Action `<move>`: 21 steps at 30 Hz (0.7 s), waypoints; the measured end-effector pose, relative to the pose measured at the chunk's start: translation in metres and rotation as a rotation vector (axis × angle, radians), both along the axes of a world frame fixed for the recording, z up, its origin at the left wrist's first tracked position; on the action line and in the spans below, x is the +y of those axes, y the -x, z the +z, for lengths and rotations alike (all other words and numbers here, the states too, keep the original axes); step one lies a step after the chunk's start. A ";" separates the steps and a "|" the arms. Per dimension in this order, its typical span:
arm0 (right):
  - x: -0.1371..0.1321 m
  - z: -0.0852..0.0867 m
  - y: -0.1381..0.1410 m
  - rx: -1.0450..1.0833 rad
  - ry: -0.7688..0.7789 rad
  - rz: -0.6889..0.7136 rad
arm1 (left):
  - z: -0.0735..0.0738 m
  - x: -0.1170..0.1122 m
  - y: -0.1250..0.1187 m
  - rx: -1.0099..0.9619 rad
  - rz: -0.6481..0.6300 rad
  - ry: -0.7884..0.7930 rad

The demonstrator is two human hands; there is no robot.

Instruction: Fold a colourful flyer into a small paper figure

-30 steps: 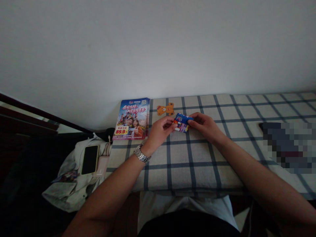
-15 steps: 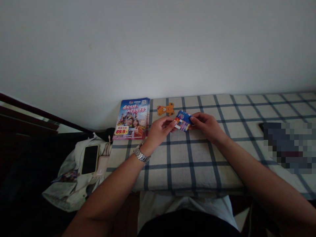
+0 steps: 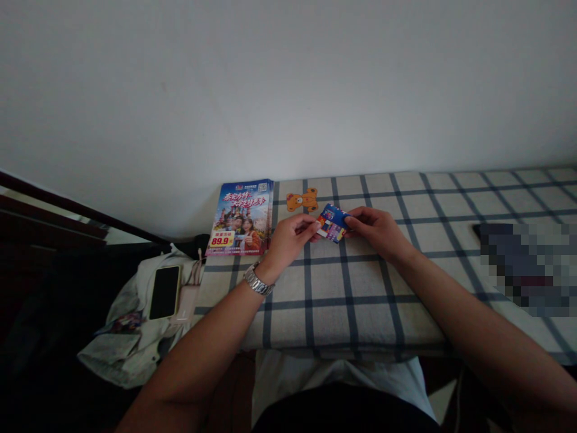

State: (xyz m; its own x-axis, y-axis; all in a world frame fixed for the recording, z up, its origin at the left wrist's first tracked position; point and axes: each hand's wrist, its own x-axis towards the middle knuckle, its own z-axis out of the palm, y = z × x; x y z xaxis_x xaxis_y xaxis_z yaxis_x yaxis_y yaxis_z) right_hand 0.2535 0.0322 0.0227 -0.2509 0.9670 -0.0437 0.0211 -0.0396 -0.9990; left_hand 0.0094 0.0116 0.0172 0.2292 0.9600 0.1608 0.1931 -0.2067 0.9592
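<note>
Pinching card (image 3: pixel 332 224) | left grip (image 3: pixel 292 237): left edge | right grip (image 3: pixel 375 231): right edge

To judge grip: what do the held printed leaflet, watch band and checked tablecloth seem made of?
Printed leaflet: probably paper, looking thin and printed; gloss unclear. Watch band: likely shiny metal, from silvery links. Checked tablecloth: apparently matte fabric, softly draped in front.

Up on the person's head, as I see it, the camera looks forward and down, near, at the left hand (image 3: pixel 288 236) and right hand (image 3: pixel 375 231); forearms (image 3: pixel 469 325) enter from seven and four o'clock, the wall (image 3: pixel 288 90) fills twelve.
</note>
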 end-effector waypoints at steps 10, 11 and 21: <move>0.000 0.001 -0.005 -0.129 -0.091 0.014 | -0.004 -0.001 0.000 0.005 0.004 -0.052; -0.001 0.002 -0.005 -0.161 -0.120 0.027 | -0.004 -0.001 0.000 -0.015 0.014 -0.064; -0.004 0.001 -0.004 -0.266 -0.239 0.088 | -0.003 -0.002 -0.002 0.013 -0.015 -0.104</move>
